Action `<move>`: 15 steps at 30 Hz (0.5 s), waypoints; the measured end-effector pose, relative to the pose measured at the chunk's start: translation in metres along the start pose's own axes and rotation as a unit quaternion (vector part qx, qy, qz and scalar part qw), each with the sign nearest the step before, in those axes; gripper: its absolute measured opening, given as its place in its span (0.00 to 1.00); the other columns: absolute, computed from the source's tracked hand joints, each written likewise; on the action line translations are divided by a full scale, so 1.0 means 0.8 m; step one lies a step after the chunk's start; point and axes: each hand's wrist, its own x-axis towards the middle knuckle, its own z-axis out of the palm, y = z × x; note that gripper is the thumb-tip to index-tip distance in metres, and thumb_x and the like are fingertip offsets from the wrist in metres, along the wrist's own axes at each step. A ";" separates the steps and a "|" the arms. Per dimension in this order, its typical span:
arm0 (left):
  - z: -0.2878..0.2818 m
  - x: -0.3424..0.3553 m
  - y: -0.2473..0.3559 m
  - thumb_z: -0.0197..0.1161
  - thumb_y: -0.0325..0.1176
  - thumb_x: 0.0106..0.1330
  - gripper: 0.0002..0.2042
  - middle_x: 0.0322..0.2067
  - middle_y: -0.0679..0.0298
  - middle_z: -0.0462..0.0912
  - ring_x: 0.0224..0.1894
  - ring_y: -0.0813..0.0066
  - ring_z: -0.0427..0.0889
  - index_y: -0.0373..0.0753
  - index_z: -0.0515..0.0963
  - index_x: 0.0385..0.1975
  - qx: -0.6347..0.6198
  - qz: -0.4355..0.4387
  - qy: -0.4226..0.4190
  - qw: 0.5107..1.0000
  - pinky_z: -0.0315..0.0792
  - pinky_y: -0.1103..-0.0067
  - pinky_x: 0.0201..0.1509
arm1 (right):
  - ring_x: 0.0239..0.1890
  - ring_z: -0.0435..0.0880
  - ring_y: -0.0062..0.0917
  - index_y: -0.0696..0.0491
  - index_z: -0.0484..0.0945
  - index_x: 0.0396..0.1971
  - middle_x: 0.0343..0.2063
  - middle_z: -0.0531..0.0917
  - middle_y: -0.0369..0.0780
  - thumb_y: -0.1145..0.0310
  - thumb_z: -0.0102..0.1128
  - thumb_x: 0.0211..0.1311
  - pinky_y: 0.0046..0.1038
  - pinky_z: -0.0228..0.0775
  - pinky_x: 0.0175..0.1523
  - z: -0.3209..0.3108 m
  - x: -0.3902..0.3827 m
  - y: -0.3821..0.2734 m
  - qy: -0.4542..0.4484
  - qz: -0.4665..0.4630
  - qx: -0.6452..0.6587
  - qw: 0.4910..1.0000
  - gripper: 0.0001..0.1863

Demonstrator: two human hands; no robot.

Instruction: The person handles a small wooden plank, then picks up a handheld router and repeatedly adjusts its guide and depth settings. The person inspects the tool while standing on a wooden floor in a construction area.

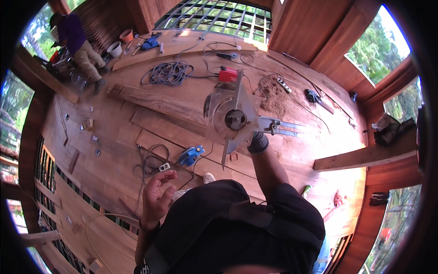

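Note:
My right arm reaches forward, and a circular saw (pixel 241 102) is held up in front of me at the end of it. The saw's flat metal base plate and a slotted bracket (pixel 285 128) stick out, and its round housing faces me. A dark cuff (pixel 258 142) circles my right wrist (pixel 256 145); the fingers are hidden behind the saw. My left hand (pixel 157 196) is raised at the lower left, fingers loosely bent and apart, with nothing in it. Beyond it on the floor lie a blue power tool (pixel 190 155) and a white socket block (pixel 164 167) with coiled dark cord.
Long wooden boards (pixel 159 106) lie across the plank floor. Farther off are a coil of cable (pixel 169 73), a red box-like thing (pixel 228 74), a sawdust heap (pixel 275 93) and a power strip (pixel 284 85). A person (pixel 80 41) stands at far left near buckets (pixel 114 49). A beam (pixel 351 157) juts in at right.

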 end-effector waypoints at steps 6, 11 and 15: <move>0.015 0.053 0.031 0.66 0.34 0.68 0.28 0.62 0.48 0.75 0.66 0.58 0.74 0.29 0.67 0.65 0.165 0.131 -0.058 0.976 0.64 0.65 0.72 | 0.61 0.77 0.25 0.56 0.67 0.69 0.62 0.77 0.40 0.59 0.87 0.42 0.30 0.66 0.70 0.036 -0.064 -0.019 -0.069 0.067 0.204 0.974 0.52; 0.031 0.105 0.057 0.76 0.50 0.58 0.42 0.62 0.45 0.73 0.65 0.47 0.73 0.32 0.66 0.66 0.227 0.230 -0.123 0.938 0.67 0.61 0.69 | 0.60 0.77 0.24 0.56 0.67 0.69 0.62 0.77 0.40 0.61 0.86 0.44 0.30 0.67 0.69 0.072 -0.098 -0.014 -0.094 0.068 0.278 0.953 0.51; 0.034 0.132 0.069 0.80 0.55 0.51 0.45 0.58 0.45 0.75 0.61 0.47 0.75 0.32 0.69 0.63 0.253 0.190 -0.259 0.913 0.69 0.60 0.65 | 0.60 0.78 0.23 0.56 0.68 0.68 0.62 0.77 0.40 0.65 0.79 0.55 0.29 0.70 0.68 0.101 -0.120 0.003 -0.064 0.123 0.381 0.914 0.41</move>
